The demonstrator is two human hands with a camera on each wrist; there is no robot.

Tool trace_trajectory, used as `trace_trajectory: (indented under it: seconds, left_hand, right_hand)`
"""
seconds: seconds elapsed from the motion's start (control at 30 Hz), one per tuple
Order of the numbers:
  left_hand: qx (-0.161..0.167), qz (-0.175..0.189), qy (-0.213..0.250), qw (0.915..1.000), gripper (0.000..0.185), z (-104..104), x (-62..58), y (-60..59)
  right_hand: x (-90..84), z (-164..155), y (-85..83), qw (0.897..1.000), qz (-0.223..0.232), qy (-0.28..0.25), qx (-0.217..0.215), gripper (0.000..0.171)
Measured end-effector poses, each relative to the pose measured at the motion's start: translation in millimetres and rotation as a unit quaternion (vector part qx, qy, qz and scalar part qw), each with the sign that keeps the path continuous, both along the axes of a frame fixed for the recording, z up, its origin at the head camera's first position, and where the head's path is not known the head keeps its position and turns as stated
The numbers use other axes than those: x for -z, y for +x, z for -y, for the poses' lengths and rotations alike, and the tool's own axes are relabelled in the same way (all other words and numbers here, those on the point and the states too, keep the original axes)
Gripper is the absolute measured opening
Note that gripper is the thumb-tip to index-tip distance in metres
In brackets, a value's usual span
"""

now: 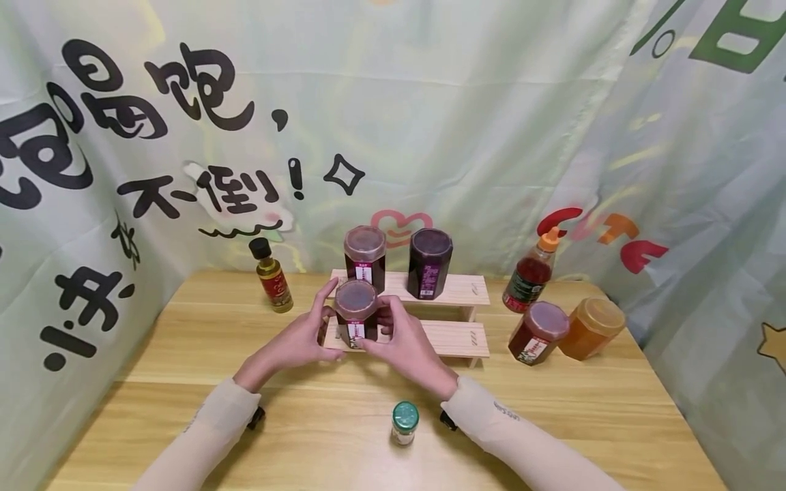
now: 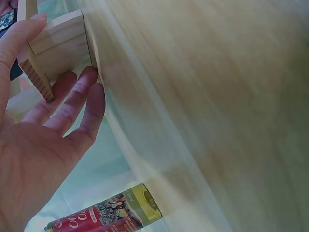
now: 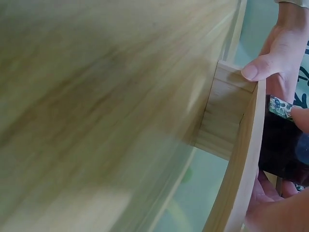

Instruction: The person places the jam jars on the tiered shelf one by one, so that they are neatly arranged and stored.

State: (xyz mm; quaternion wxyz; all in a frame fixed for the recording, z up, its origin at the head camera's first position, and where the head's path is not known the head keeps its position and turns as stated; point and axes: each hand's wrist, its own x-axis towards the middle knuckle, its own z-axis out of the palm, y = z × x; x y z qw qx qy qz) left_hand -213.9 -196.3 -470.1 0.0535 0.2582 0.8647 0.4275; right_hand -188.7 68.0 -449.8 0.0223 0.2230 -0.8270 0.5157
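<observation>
From the head camera we see our left hand and right hand cupping an upright dark jar between them on the lower wooden step; open step lies rightward. Left wrist camera: fingers spread against the step's end. Right wrist camera: fingers curl round the jar.

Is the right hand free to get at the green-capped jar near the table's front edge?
Probably not yet: the right hand and left hand both hold the dark jar on the lower step. The green-capped jar itself stands unobstructed.
</observation>
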Motion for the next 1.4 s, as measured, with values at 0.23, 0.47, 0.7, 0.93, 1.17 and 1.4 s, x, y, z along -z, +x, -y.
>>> trace_trajectory:
  seconds: [0.23, 0.47, 0.7, 0.93, 1.17, 1.4]
  left_hand:
    - [-0.004, 0.002, -0.009, 1.0000, 0.145, 0, 1.5, -1.0]
    - [-0.013, 0.000, -0.011, 0.9999, 0.147, 0, 2.4, 1.5]
    - [-0.016, 0.004, -0.013, 0.9998, 0.146, -2, -0.4, 2.7]
    - [-0.022, 0.010, -0.023, 0.9994, 0.144, -1, -2.5, 4.3]
    - [-0.025, 0.000, -0.034, 0.9991, 0.145, 0, -2.6, 2.9]
    - [-0.013, -0.015, -0.037, 0.9991, 0.145, 1, -2.2, -0.2]
  right_hand:
    - [-2.0, -1, 0.9, 1.000, -0.005, 0.002, 0.003, 0.071]
    - [-10.4, -8, 6.6, 1.000, 0.009, -0.029, -0.005, 0.076]
    - [-23.2, -28, 15.9, 0.998, 0.017, -0.058, 0.001, 0.064]
    - [-36.8, -52, 26.6, 0.998, -0.014, -0.058, 0.013, 0.054]
    - [-47.8, -78, 35.4, 0.997, -0.047, -0.048, 0.022, 0.046]
    - [-50.1, -109, 43.4, 0.995, -0.076, -0.035, 0.045, 0.034]
